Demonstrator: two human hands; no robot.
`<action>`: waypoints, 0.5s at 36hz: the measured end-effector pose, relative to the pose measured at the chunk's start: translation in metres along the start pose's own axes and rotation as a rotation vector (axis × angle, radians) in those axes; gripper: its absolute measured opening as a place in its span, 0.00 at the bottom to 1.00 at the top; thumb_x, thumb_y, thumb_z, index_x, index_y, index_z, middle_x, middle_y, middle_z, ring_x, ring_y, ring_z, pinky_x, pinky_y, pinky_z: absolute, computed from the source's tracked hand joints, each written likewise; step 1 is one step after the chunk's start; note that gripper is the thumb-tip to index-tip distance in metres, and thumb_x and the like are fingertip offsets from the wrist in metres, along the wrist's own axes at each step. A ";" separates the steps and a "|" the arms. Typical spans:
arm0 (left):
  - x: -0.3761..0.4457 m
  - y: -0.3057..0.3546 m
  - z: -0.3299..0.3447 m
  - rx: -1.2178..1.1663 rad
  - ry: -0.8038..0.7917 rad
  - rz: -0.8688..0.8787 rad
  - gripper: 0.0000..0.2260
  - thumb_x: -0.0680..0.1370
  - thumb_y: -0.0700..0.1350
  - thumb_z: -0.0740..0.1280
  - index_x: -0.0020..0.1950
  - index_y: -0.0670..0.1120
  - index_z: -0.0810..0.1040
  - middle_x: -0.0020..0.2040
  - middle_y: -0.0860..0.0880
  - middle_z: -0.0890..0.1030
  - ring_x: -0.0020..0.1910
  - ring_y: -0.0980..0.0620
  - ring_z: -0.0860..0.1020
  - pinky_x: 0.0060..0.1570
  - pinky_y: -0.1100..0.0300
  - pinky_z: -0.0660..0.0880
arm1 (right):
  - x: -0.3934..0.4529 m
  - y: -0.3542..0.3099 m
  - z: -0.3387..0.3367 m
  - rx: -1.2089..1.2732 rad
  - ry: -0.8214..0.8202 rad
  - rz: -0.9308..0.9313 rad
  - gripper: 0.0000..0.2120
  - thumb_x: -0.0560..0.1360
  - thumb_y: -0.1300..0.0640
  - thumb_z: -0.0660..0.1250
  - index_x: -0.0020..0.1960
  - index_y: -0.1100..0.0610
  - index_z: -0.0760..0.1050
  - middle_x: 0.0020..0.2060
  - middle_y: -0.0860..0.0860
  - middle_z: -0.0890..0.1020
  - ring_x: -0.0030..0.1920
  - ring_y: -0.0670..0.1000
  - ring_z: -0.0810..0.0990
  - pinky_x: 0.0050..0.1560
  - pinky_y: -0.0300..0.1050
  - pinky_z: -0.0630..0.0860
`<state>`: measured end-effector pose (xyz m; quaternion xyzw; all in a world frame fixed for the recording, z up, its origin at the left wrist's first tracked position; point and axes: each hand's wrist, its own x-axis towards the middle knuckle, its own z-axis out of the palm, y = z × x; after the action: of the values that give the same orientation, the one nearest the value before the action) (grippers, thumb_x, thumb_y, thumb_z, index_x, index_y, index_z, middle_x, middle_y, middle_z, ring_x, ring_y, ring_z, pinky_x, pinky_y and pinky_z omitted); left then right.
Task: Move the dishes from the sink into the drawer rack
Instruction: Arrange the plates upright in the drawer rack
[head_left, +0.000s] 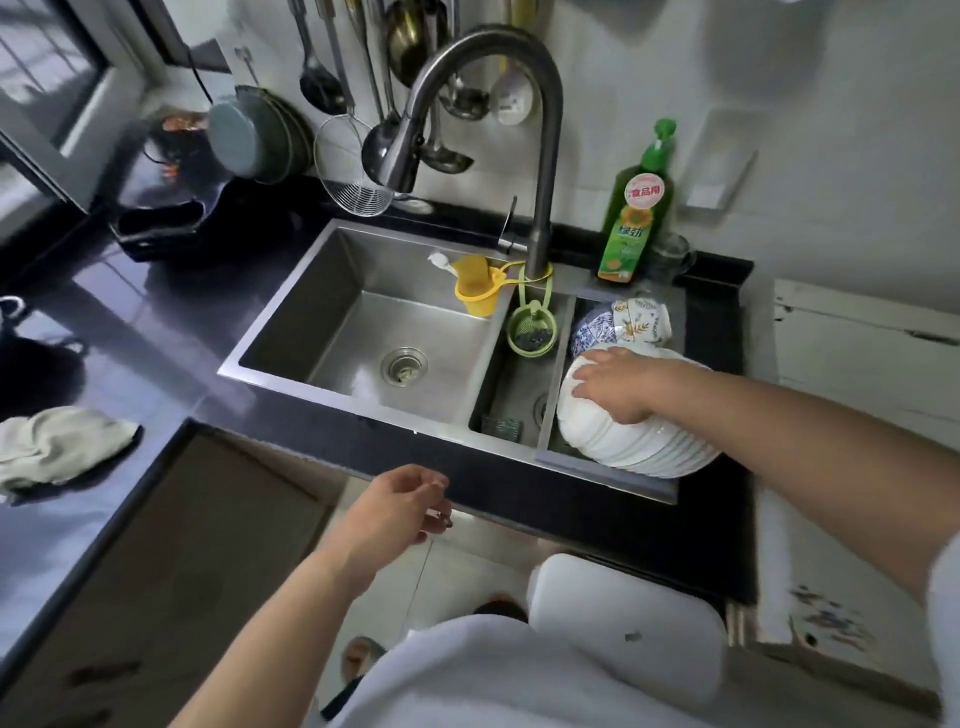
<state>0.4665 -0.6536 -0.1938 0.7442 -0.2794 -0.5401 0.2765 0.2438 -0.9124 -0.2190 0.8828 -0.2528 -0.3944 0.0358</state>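
Two hands in view. Right hand (618, 383) reaches in from 3 o'clock and rests on top of the stack of white ribbed ceramic plates (631, 436), fingers spread over the leftmost plate's face and thumb curled down over the rim at the near side, so it grips that edge. The plates stand on edge, leaning, in the small right compartment of the stainless steel double sink (291, 332), w/ the stack directly under and at 5 o'clock of the hand. Just behind the hand, at 12 o'clock, sit a blue-and-white patterned bowl (589, 325) and a white bowl with a leaf print (639, 317), tipped on their sides, touching the plates.

Left hand (395, 512) hovers off the sink's front edge at 7 o'clock of the plates, well apart from them, over the floor; fingers loosely curled, holding nothing.

The big left basin holds only its drain strainer (404, 365). A grey gooseneck faucet (483, 104) arches over the divider; a yellow plastic hanging cup (475, 286) and a light green hanging ring holder (532, 327) hang from its base. Green dish soap bottle (636, 208) stands at 12 o'clock of the bowls, on the back ledge. Crumpled pale cloth (57, 447) lies on the dark glossy countertop (156, 332) at 9 o'clock. Ladles & a wire skimmer (353, 166) hang on the wall. Drawer rack: can't tell where it is.
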 end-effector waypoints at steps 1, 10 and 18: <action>0.001 0.000 -0.002 0.006 0.005 -0.002 0.07 0.84 0.46 0.64 0.56 0.49 0.81 0.45 0.49 0.87 0.45 0.49 0.85 0.52 0.53 0.78 | 0.004 0.005 0.000 0.001 -0.026 0.005 0.32 0.78 0.66 0.61 0.81 0.51 0.61 0.81 0.51 0.60 0.81 0.60 0.52 0.79 0.60 0.55; 0.008 -0.004 -0.007 -0.028 0.079 -0.039 0.07 0.84 0.44 0.63 0.55 0.49 0.82 0.49 0.46 0.87 0.49 0.43 0.85 0.54 0.50 0.79 | 0.018 0.026 -0.005 0.007 0.047 -0.089 0.31 0.74 0.47 0.74 0.74 0.49 0.70 0.66 0.50 0.76 0.64 0.54 0.71 0.63 0.54 0.75; 0.008 0.005 -0.001 -0.011 0.040 -0.025 0.08 0.84 0.45 0.63 0.56 0.48 0.82 0.47 0.47 0.86 0.47 0.46 0.86 0.53 0.52 0.78 | 0.011 0.028 -0.001 -0.036 0.067 -0.121 0.28 0.77 0.49 0.72 0.75 0.50 0.70 0.65 0.51 0.75 0.65 0.55 0.70 0.61 0.52 0.75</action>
<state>0.4686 -0.6627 -0.1953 0.7570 -0.2613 -0.5299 0.2792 0.2392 -0.9417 -0.2184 0.9083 -0.1904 -0.3707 0.0363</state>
